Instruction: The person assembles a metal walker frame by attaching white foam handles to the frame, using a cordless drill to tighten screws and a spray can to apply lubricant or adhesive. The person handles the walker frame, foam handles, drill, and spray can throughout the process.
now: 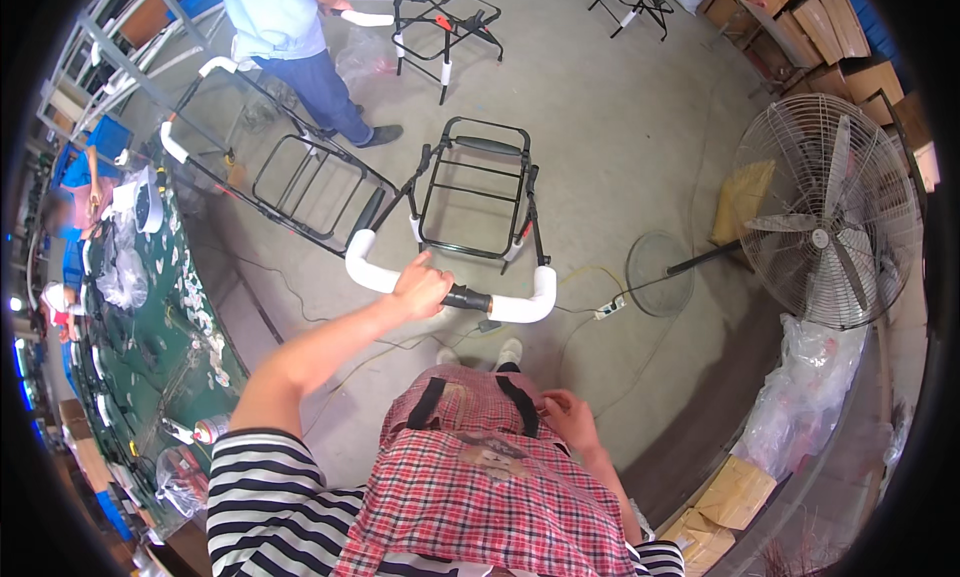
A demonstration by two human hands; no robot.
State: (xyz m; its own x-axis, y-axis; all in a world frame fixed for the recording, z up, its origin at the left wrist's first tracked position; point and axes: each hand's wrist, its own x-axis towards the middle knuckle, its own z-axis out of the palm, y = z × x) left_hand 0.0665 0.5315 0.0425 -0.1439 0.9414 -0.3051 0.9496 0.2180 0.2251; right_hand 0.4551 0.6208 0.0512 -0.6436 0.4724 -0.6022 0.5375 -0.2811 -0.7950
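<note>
In front of me stands a black tubular metal frame [478, 192] with a crossbar rack and a U-shaped handlebar. White sleeves [524, 299] cover the handlebar's bends, and its middle section is black. My left hand [422, 288] is closed round the handlebar between the two white bends, its index finger raised off the bar. Beside my waist hangs my right hand [570, 418], against the red checked apron [480, 487]. Its fingers are loosely bent and apart, and I see nothing in them.
Another similar frame [315, 177] stands close on the left, with a person in blue [290, 47] behind it. A green table [165, 347] curves along my left. On the right are a large floor fan [820, 239], plastic bags and cardboard boxes [735, 492]. Cables and a power strip [609, 307] lie on the floor.
</note>
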